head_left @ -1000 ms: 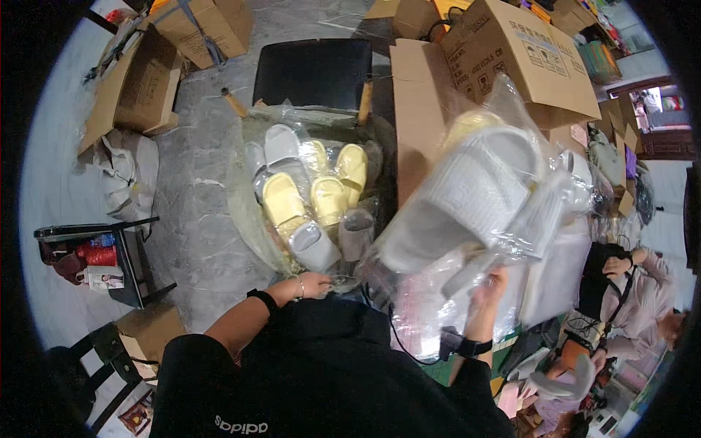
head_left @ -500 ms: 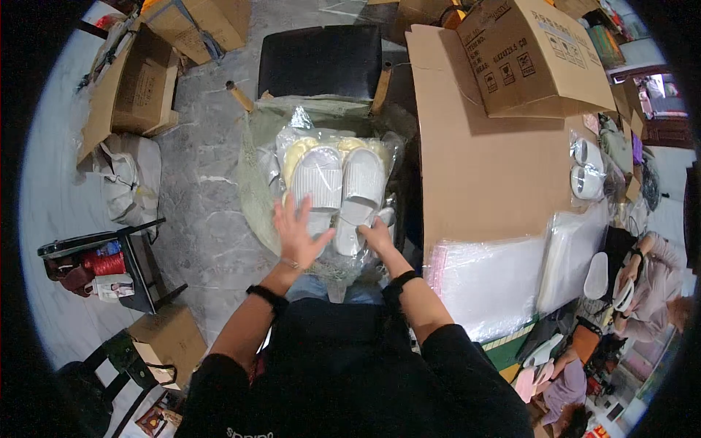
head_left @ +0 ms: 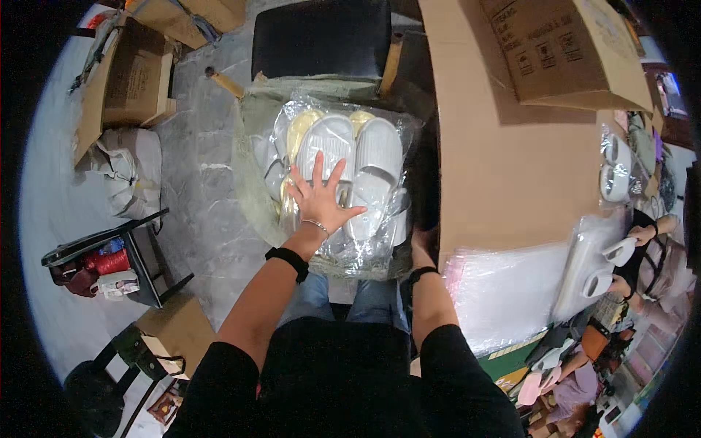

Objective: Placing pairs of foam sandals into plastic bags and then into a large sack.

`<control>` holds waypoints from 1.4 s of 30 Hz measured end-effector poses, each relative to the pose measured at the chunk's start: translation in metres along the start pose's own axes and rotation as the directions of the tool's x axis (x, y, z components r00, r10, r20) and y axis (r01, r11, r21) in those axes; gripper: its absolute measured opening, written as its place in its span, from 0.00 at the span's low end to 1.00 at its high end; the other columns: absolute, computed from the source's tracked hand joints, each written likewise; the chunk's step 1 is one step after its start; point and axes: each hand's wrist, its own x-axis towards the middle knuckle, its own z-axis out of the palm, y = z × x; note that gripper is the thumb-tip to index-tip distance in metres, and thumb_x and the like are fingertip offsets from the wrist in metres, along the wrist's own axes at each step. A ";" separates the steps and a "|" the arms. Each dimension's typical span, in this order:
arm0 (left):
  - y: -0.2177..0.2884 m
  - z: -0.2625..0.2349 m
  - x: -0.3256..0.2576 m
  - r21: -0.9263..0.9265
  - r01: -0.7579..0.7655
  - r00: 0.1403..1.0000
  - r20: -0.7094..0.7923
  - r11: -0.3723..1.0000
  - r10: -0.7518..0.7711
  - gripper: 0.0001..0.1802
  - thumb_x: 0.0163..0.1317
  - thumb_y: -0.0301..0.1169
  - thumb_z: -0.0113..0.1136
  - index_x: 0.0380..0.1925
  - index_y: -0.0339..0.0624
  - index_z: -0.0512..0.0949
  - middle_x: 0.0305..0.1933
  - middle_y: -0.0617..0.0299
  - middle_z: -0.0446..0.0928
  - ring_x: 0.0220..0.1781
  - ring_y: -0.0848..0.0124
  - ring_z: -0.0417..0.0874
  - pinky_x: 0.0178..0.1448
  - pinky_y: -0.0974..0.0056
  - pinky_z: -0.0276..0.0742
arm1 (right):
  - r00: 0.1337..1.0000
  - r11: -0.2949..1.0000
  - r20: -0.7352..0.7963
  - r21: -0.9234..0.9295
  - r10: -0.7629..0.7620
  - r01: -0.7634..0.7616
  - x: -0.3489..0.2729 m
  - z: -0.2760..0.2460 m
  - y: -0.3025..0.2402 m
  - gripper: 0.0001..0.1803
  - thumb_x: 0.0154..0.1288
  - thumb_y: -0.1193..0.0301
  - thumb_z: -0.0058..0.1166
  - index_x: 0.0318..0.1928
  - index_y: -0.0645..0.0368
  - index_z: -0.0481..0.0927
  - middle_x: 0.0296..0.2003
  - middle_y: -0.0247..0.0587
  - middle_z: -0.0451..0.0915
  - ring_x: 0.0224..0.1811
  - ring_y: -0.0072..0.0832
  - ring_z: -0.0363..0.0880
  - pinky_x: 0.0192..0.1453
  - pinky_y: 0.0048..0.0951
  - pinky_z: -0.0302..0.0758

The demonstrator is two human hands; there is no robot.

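My left hand (head_left: 319,198) lies flat with its fingers spread on a pair of white slippers (head_left: 361,157) wrapped in clear plastic. This pair tops a pile of bagged slippers, some of them yellow (head_left: 301,125), inside an open olive-green sack (head_left: 250,150) in front of my knees. My right hand (head_left: 422,241) sits low at the sack's right edge, beside a big cardboard surface (head_left: 504,160). Shadow hides its fingers, so I cannot tell whether it holds anything.
A black chair seat (head_left: 321,36) stands behind the sack. A closed cardboard box (head_left: 562,51) rests on the cardboard surface, with a stack of clear plastic bags (head_left: 504,292) nearer me. At right another person's hand (head_left: 641,235) holds a white slipper. An open box (head_left: 124,80) and a black rack (head_left: 109,252) stand left.
One second ago my right hand held the bagged white slippers up at the right. The pair now lies on the pile, my left hand presses it, and my right hand has drawn back.
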 end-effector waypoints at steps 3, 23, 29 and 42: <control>-0.006 0.008 0.003 0.035 0.005 1.000 -0.029 0.999 -0.004 0.55 0.30 0.60 0.67 0.62 0.64 0.54 0.69 0.54 0.37 0.63 0.29 0.31 0.56 0.24 0.36 | 0.987 0.967 0.046 0.197 0.155 -0.161 0.004 0.021 0.041 0.25 0.59 0.56 0.42 0.45 0.68 0.73 0.43 0.50 0.74 0.46 0.42 0.71 0.51 0.39 0.68; -0.038 -0.045 -0.039 0.026 -0.238 0.967 -0.089 0.971 0.240 0.48 0.27 0.54 0.71 0.56 0.65 0.65 0.65 0.53 0.48 0.65 0.35 0.37 0.60 0.31 0.41 | 0.824 0.962 0.552 0.132 0.129 -0.238 -0.187 -0.027 -0.229 0.14 0.62 0.65 0.51 0.37 0.66 0.77 0.31 0.30 0.75 0.32 0.17 0.69 0.38 0.21 0.67; -0.020 0.032 -0.018 0.209 -0.368 0.921 0.212 0.906 0.326 0.42 0.36 0.58 0.64 0.56 0.64 0.66 0.69 0.63 0.43 0.65 0.36 0.42 0.61 0.31 0.36 | 0.692 0.989 0.712 0.024 -0.120 0.146 -0.260 -0.070 -0.266 0.15 0.61 0.65 0.52 0.24 0.65 0.73 0.22 0.22 0.68 0.24 0.12 0.60 0.26 0.19 0.58; -0.133 -0.036 0.024 -0.272 -0.130 0.810 -0.584 0.953 -0.056 0.13 0.50 0.29 0.53 0.37 0.38 0.74 0.39 0.51 0.73 0.44 0.54 0.71 0.52 0.55 0.63 | 0.891 0.942 0.443 -0.249 -0.097 0.226 -0.202 -0.080 -0.215 0.13 0.60 0.66 0.51 0.29 0.66 0.76 0.30 0.35 0.73 0.34 0.24 0.67 0.42 0.25 0.65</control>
